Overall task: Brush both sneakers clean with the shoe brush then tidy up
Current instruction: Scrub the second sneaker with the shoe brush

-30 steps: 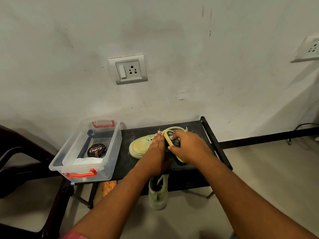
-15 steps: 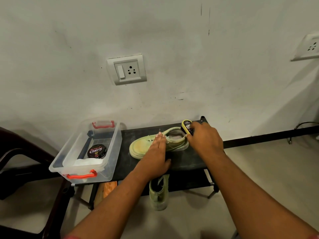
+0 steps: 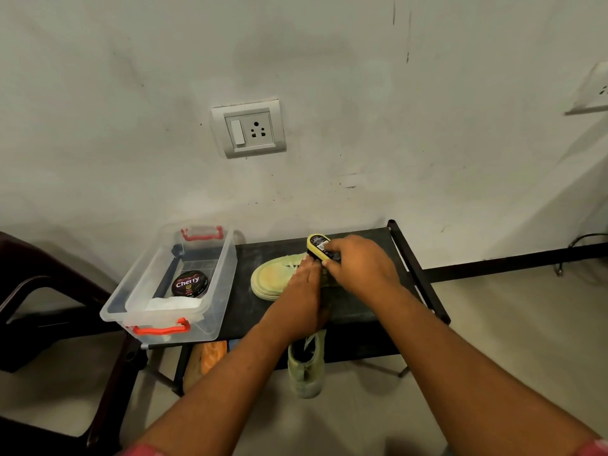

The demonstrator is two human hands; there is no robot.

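A pale green sneaker (image 3: 270,278) lies on the black bench (image 3: 371,311), toe pointing left. My left hand (image 3: 304,287) rests flat on its upper with fingers straight. My right hand (image 3: 357,266) grips a yellow shoe brush (image 3: 317,245) with a dark label, held over the sneaker's rear part beside my left fingertips. The second green sneaker (image 3: 306,366) hangs off the bench's front edge below my left wrist, partly hidden by my arm.
A clear plastic box (image 3: 210,311) with red handles stands on the bench's left end, holding a Cherry polish tin (image 3: 190,284) and a white cloth (image 3: 174,303). A dark chair (image 3: 42,291) stands at the left. The wall with a socket is close behind.
My right hand swept the brush out to the sneaker's heel at the right, then back left toward my left fingertips. My left hand stayed on the sneaker.
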